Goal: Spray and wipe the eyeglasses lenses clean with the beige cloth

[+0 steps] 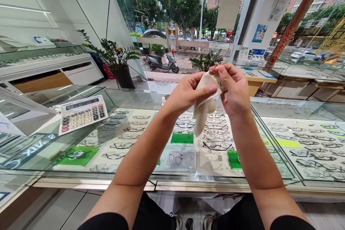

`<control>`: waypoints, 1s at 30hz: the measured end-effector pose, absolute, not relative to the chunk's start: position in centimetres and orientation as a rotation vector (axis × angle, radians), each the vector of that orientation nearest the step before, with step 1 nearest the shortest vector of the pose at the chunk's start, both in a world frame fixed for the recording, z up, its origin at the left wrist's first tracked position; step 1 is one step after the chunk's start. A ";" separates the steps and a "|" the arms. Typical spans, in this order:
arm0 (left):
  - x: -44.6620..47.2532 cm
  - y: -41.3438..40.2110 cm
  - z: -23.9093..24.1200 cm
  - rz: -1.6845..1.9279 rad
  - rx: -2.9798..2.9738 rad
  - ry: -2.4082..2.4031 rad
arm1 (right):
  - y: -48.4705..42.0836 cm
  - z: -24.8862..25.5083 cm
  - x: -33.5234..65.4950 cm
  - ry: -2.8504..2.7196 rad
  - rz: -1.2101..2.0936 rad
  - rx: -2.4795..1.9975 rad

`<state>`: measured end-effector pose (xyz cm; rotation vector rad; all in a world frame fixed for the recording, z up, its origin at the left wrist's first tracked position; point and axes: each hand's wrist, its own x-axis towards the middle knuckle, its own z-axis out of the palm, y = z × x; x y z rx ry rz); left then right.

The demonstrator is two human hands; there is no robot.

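Observation:
A cream cleaning cloth (201, 118) with a zigzag edge hangs from my left hand (190, 91), whose thumb presses on its folds. Close beside it, my right hand (234, 84) is closed on a pair of thin-framed glasses, mostly hidden by the fingers and the cloth. Only a slim wire-like part (231, 56) shows above the right knuckles. Both hands are raised over the glass display counter (167, 178), with the cloth between them. Rows of eyeglass frames (217, 146) lie under the glass below.
On the counter's left stands a white calculator (83, 113). Under the glass are a green card (78, 155) and a picture card of glasses (180, 160). A potted plant (121, 68) stands beyond, before a window with a parked scooter (163, 61) outside. Another display case (309, 125) adjoins on the right.

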<state>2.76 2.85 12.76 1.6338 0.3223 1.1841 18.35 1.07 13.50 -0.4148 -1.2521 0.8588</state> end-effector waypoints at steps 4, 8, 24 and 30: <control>3.5 2.7 12.5 1.348 1.686 0.297 | 1.8 13.2 18.0 -1.195 0.937 -0.356; 4.3 2.8 12.1 1.555 1.732 0.315 | 1.7 13.0 17.6 -1.191 0.980 -0.336; 3.2 2.9 12.6 1.353 1.889 0.287 | 1.8 13.3 18.6 -1.211 0.983 -0.392; 4.5 2.8 12.1 1.656 1.803 0.412 | 1.9 12.8 17.3 -1.231 1.013 -0.432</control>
